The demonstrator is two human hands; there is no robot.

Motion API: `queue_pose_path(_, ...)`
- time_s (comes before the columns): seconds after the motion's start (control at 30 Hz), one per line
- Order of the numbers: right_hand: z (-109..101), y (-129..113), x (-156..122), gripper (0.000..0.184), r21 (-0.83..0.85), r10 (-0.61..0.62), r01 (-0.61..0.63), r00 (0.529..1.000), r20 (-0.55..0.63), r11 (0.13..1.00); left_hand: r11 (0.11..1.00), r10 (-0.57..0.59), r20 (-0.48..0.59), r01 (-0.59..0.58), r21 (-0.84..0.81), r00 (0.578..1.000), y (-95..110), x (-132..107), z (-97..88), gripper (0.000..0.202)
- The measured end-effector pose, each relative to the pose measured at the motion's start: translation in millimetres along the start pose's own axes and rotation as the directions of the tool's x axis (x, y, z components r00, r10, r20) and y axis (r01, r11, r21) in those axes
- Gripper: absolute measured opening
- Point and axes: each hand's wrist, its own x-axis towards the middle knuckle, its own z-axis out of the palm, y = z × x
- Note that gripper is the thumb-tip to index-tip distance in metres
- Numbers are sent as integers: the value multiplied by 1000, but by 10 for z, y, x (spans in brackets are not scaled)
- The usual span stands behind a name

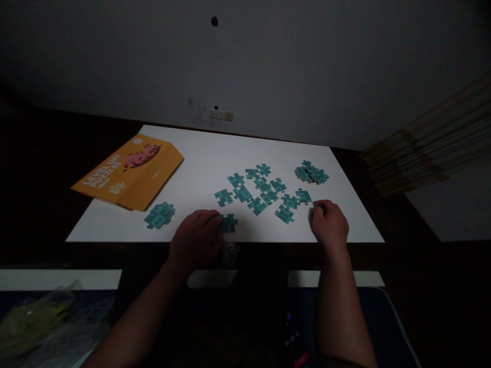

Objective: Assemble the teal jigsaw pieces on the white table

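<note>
My left hand [199,232] rests at the table's front edge, its fingers curled and closed on the left side of a teal puzzle piece [229,223]. Further right, my right hand [330,224] is closed with its knuckles up. Whatever it may pinch is hidden by the fingers and the dim light. Between and beyond the hands lie several loose teal puzzle pieces [242,193], face up and spread out. One piece [304,196] lies just left of my right fingertips.
A teal pile of pieces [160,215] lies left of my left hand, another pile [311,173] at the back right. An orange puzzle box [134,174] overhangs the white table's [203,148] left edge. A clear plastic bag [46,322] sits low at left.
</note>
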Motion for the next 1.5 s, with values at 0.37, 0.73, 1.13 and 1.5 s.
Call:
queue_pose_path(0.37,-1,-4,-25,34,27,33,-33,999,-7,999,1000,-6,0,6,5,1000,3,3,9,26)
queue_pose_path(0.73,35,21,-6,37,27,-7,8,999,-46,1000,1000,0,-5,0,-5,1000,-21,-11,43,24)
queue_pose_path(1.13,-49,-89,-72,38,14,-17,18,999,-48,1000,1000,-12,-13,12,-12,1000,17,-23,1,24)
queue_pose_path(1.5,3,-62,-64,42,-36,-45,41,992,-116,999,999,-19,-27,18,-29,999,-7,-14,39,24)
